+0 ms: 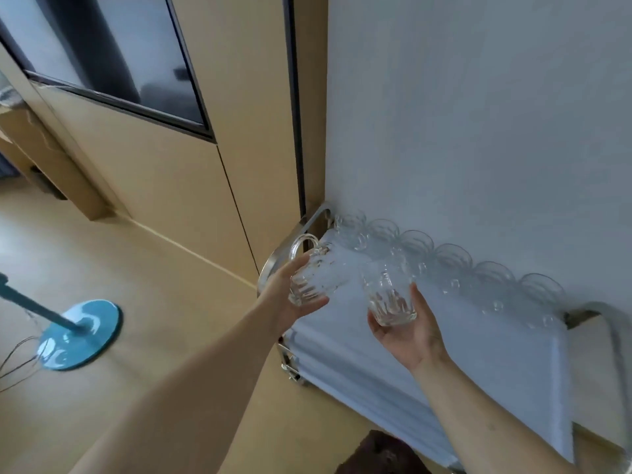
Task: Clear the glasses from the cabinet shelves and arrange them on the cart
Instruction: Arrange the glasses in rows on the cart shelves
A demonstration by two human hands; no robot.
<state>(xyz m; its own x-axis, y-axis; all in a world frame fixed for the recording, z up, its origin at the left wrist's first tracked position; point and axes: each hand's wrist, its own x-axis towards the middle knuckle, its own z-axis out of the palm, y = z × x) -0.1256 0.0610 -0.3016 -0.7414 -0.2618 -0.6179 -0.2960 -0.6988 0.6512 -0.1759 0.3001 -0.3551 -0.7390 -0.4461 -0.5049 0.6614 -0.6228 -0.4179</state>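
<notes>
A ribbed glass (390, 295) is gripped by the right hand (408, 331) above the cart (376, 364); a handled glass (313, 271) is gripped by the left hand (285, 299) over the cart's left end.

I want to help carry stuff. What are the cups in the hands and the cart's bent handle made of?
The mug in the left hand and the tumbler in the right hand look like clear ribbed glass: you see through them. The cart handle looks like shiny bare metal, probably steel.
</notes>
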